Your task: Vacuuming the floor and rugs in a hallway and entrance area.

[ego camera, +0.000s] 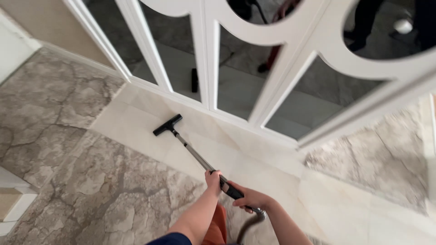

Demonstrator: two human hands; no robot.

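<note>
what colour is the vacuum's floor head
Black floor head, on a silver wand; head view shows it best.

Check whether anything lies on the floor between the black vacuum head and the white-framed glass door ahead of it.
Nothing visible does. The vacuum head rests on a bare strip of pale tile just short of the door frame. The left hand and right hand both grip the wand's handle.

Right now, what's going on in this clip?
A person is vacuuming a marble floor. Both hands grip the vacuum wand: the left hand further up the tube, the right hand at the handle where the hose joins. The black floor head rests on the pale tile border just before a white mirrored door.
</note>
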